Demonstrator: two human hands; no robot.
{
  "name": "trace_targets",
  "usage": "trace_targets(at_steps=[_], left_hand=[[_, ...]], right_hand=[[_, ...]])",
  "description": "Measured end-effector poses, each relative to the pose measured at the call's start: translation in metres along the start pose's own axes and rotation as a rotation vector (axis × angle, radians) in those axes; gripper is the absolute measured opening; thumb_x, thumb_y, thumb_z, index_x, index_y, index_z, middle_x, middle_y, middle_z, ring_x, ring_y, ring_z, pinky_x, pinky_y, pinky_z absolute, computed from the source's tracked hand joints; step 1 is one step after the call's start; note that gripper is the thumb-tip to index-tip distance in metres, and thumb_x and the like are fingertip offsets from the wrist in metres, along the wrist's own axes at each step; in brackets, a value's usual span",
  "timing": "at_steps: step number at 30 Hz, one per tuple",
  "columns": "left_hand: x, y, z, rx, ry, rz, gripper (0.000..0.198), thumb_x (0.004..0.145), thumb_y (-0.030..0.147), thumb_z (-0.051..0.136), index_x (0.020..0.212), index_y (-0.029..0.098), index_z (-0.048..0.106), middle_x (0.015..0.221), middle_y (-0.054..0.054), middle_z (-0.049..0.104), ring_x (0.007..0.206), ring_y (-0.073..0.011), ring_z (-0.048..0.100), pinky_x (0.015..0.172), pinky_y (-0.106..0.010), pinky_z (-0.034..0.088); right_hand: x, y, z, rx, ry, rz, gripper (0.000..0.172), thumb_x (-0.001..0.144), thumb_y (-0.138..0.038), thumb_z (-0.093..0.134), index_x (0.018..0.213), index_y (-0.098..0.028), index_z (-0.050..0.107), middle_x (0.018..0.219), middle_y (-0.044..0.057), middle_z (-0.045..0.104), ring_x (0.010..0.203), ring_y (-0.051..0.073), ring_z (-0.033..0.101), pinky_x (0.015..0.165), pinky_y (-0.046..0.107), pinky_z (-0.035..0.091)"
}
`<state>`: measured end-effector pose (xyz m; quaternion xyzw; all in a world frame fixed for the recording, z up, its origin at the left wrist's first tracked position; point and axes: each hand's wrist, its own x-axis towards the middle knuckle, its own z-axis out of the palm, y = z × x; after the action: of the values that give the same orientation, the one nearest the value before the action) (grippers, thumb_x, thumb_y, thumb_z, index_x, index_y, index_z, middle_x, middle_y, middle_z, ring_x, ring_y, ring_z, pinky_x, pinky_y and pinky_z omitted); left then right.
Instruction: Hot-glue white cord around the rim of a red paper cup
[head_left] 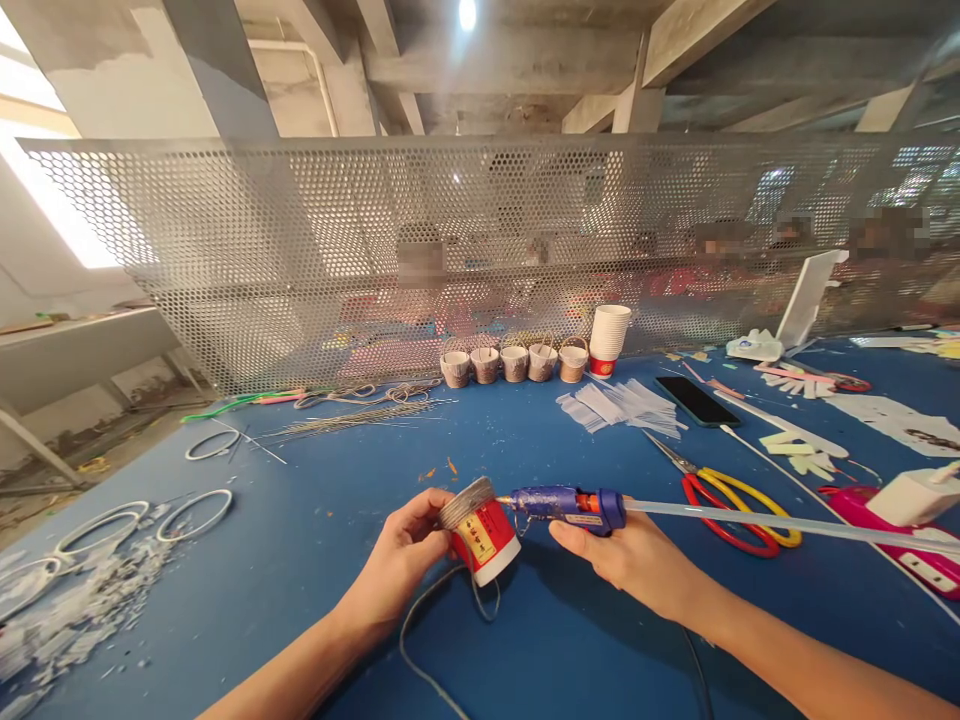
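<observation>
My left hand [401, 550] is closed around a red paper cup [486, 533], held tilted with its base wrapped in grey cord; a loose cord end [420, 625] trails down onto the blue table [300, 480]. My right hand [626, 550] grips a blue hot glue gun [571, 504] with a long clear glue stick [750, 520] sticking out of its back. The gun's nozzle touches the cup near the wrapped rim.
Red and yellow scissors [731, 495] lie right of the gun. Several cord-wrapped cups [514, 362], a stack of paper cups [609, 338], a phone [697, 400] and plastic sleeves [622, 405] lie further back. White rings [193, 515] lie at left. A perforated metal screen [480, 240] closes the far edge.
</observation>
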<state>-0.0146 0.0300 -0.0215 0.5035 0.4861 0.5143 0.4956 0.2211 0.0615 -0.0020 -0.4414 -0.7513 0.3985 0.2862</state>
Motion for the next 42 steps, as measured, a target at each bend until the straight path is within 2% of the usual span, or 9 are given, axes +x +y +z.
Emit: trace_targets(at_steps=[9,15,18,21,26,31,36,39,42], left_hand=[[0.0,0.001,-0.001,-0.011,0.013,0.011,0.011,0.065,0.011,0.059,0.074,0.016,0.063,0.068,0.001,0.064,0.066,-0.0133,0.055,0.064,-0.024,0.046],[-0.001,0.002,-0.003,0.018,0.058,0.033,0.01,0.067,0.012,0.06,0.075,0.016,0.063,0.068,0.0,0.064,0.064,-0.0138,0.056,0.064,-0.025,0.047],[-0.003,0.003,-0.003,0.047,0.034,0.042,0.008,0.069,0.017,0.062,0.077,0.016,0.063,0.069,-0.001,0.066,0.066,-0.0149,0.059,0.066,-0.026,0.049],[-0.006,0.003,-0.001,0.115,-0.003,0.078,0.01,0.07,0.024,0.064,0.077,0.016,0.064,0.073,-0.002,0.067,0.069,-0.0168,0.061,0.068,-0.027,0.051],[-0.01,0.0,0.001,0.265,0.004,0.111,0.015,0.071,0.021,0.06,0.084,0.017,0.066,0.082,-0.004,0.069,0.078,-0.0197,0.063,0.075,-0.029,0.052],[-0.009,0.003,0.003,0.299,0.099,0.098,0.021,0.071,0.021,0.057,0.089,0.017,0.067,0.083,-0.002,0.07,0.077,-0.0192,0.063,0.073,-0.028,0.052],[-0.008,0.006,0.005,0.28,0.156,0.107,0.024,0.07,0.021,0.056,0.091,0.017,0.068,0.084,-0.002,0.071,0.078,-0.0198,0.064,0.072,-0.027,0.052],[-0.008,0.002,0.006,0.273,0.152,0.13,0.026,0.071,0.021,0.058,0.094,0.017,0.067,0.088,-0.002,0.071,0.08,-0.0195,0.064,0.073,-0.027,0.051],[-0.009,-0.001,0.008,0.285,0.151,0.137,0.025,0.072,0.022,0.06,0.095,0.018,0.067,0.085,-0.002,0.071,0.076,-0.018,0.063,0.069,-0.025,0.051]], right_hand=[[0.004,0.004,0.0,0.107,-0.054,0.053,0.031,0.082,-0.046,0.05,0.063,-0.022,0.051,0.046,-0.007,0.037,0.041,0.01,0.035,0.042,0.022,0.031],[0.025,0.027,-0.006,0.079,0.043,0.139,0.041,0.083,-0.053,0.047,0.059,-0.019,0.051,0.053,-0.003,0.051,0.041,0.009,0.044,0.046,0.022,0.038],[0.038,0.042,-0.008,-0.065,0.187,0.091,0.043,0.083,-0.056,0.045,0.073,-0.019,0.064,0.066,0.002,0.066,0.061,0.017,0.061,0.06,0.025,0.047],[0.048,0.055,-0.007,-0.242,0.227,0.059,0.043,0.084,-0.054,0.044,0.093,-0.019,0.069,0.087,0.005,0.072,0.086,0.024,0.066,0.071,0.03,0.049],[0.053,0.059,-0.008,-0.357,0.214,0.085,0.043,0.084,-0.053,0.046,0.096,-0.019,0.069,0.086,0.008,0.072,0.09,0.03,0.066,0.074,0.034,0.047],[0.036,0.054,-0.024,-0.435,0.186,0.051,0.034,0.081,-0.052,0.052,0.089,-0.021,0.063,0.082,0.004,0.07,0.077,0.024,0.065,0.064,0.03,0.045],[-0.007,0.054,-0.035,-0.672,0.368,0.042,0.032,0.077,-0.049,0.056,0.061,-0.024,0.045,0.06,0.0,0.058,0.057,0.02,0.056,0.053,0.029,0.039],[-0.026,0.042,-0.02,-0.542,0.3,-0.111,0.02,0.083,-0.037,0.052,0.068,-0.024,0.048,0.068,0.0,0.058,0.06,0.017,0.057,0.057,0.027,0.044],[-0.023,0.018,0.009,-0.375,0.132,-0.217,0.009,0.085,-0.029,0.051,0.078,-0.023,0.054,0.075,0.0,0.061,0.06,0.013,0.057,0.06,0.024,0.046]])
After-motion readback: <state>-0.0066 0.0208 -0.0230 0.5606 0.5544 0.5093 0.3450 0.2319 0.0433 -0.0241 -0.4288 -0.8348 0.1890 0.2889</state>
